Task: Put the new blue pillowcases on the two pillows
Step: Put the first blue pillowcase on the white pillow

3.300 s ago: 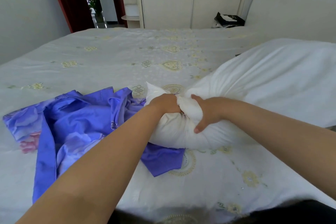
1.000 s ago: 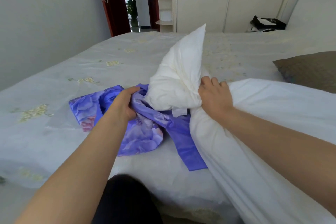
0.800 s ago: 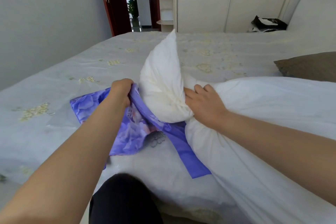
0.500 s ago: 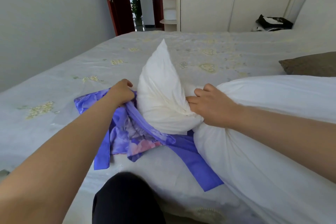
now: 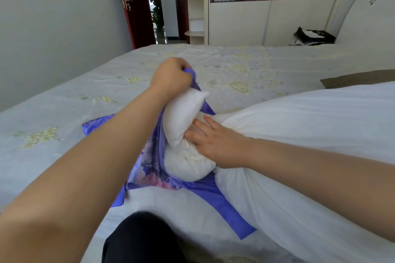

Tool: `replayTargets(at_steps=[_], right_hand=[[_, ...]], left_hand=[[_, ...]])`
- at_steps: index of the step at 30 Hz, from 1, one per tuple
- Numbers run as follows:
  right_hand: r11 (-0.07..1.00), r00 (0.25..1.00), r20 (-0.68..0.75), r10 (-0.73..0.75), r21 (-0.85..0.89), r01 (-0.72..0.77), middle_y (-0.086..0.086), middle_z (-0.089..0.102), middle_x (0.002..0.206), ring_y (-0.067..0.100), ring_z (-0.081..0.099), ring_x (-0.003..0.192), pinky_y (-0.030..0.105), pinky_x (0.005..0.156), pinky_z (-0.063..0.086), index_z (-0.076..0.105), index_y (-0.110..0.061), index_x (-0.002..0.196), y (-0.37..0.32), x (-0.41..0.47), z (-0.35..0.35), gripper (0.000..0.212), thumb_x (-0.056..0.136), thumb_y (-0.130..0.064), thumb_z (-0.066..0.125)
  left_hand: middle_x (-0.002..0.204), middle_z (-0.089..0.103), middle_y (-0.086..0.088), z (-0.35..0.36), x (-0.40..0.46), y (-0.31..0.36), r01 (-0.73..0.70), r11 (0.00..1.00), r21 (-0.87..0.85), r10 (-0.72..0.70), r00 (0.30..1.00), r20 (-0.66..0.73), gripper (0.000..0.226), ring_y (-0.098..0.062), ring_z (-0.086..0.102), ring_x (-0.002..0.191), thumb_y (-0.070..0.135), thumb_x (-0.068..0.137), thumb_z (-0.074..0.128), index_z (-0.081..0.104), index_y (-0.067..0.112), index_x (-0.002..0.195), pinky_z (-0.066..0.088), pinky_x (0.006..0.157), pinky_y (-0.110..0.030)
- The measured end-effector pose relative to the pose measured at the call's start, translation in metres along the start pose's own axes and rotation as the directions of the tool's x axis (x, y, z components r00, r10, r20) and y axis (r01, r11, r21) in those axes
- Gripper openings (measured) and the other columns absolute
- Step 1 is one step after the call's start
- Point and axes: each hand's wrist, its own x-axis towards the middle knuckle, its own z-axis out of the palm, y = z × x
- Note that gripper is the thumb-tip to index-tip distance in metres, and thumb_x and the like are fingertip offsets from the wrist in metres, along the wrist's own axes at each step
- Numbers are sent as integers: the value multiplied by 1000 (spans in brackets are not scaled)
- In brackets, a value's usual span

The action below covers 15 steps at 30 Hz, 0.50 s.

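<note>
Blue floral cotton is climbing now: the blue flower-printed pillowcase (image 5: pixel 154 156) has its open edge hauled up off the bed, where half a second back it lay low beside the pillow's end. The left hand (image 5: pixel 171 77) is a tight fist around that edge, lifted high over the bunched tip of the white stuffed pillow (image 5: pixel 310 134). And the right hand (image 5: pixel 215 143) has changed its job too: a moment ago it was clenched round the pillow's neck, now the fingers lie nearly straight, pressing flat against the squeezed white end and shoving it leftward toward the fabric.

What does that mean? By my reading, the stuffing stage has properly begun. The pillow's narrow end sits against the case's mouth, blue cloth rising on its left side and showing behind the tip, but whether the tip is truly inside the opening I cannot tell (the fist hides the seam). Most of the pillow stretches away to the right, bare and uncovered, so this first case is barely started.

As for containers, the pillowcase is the only one in play, and at best it holds just that scrunched tip. A blue strip of it trails near, under the pillow, across the pale embroidered bedspread (image 5: pixel 64 134).

Far right, a brown-grey cushion (image 5: pixel 359 78) lies on the bed, well apart from the action. A second blue case is not distinguishable here.
</note>
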Motion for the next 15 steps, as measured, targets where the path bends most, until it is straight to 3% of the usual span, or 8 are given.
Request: replayTargets(at_steps=[2,4,6,7,10,12,13,15], right_hand=[[1000,998,54,24,13,-25,9,50,131,38,45,118,52,97,39,70,-9,93,4,4,0,37,56,-10,72],[989,990,110,90,106,-102,6,44,137,34,38,125,49,102,35,64,-12,114,10,5,2,46,69,-18,67],[970,979,153,137,179,-164,5,27,147,34,20,137,50,107,30,56,-17,121,15,1,2,47,75,-20,62],[961,977,156,143,215,-175,5,16,153,35,8,142,50,110,27,56,-17,119,16,-1,1,43,76,-18,62],[936,975,181,126,303,-178,6,-11,159,40,-12,144,43,112,23,58,-16,105,13,-1,-9,32,75,-7,61],[941,974,216,70,308,-136,5,-16,158,37,-11,144,43,113,24,56,-16,105,4,3,-18,34,74,-4,61],[956,975,219,23,282,-86,5,-13,159,34,-10,145,44,113,25,56,-16,107,-1,7,-20,36,73,-4,61],[981,976,213,-51,193,9,5,-6,160,26,-6,147,50,112,21,55,-18,113,-11,15,-20,41,74,-9,62]], left_hand=[[91,64,1,13,-18,25,-149,988,42,145,984,102,22,-19,56,86,9,76,49,62,25,82,47,74,-28],[96,63,1,21,-28,30,-202,978,57,192,971,146,20,-20,55,90,10,79,48,60,22,87,44,72,-27],[101,63,-5,19,-25,18,-174,972,159,163,983,82,18,-26,56,94,13,82,48,59,18,95,42,72,-29],[105,63,-9,15,-20,7,-144,947,288,132,989,60,19,-31,57,97,17,84,49,58,15,101,42,74,-31],[112,60,-17,-1,-10,-22,-28,738,674,-20,998,64,25,-37,57,103,22,91,48,58,7,109,39,74,-36],[111,61,-15,-6,-8,-29,12,651,759,-78,996,51,24,-35,58,102,19,93,46,59,6,108,37,72,-35],[110,61,-15,-6,-8,-29,32,660,751,-93,995,39,23,-35,58,101,18,91,47,60,7,106,38,71,-35],[103,61,-14,-3,-6,-23,81,781,619,-136,990,43,17,-35,58,98,13,86,48,60,8,97,39,69,-33]])
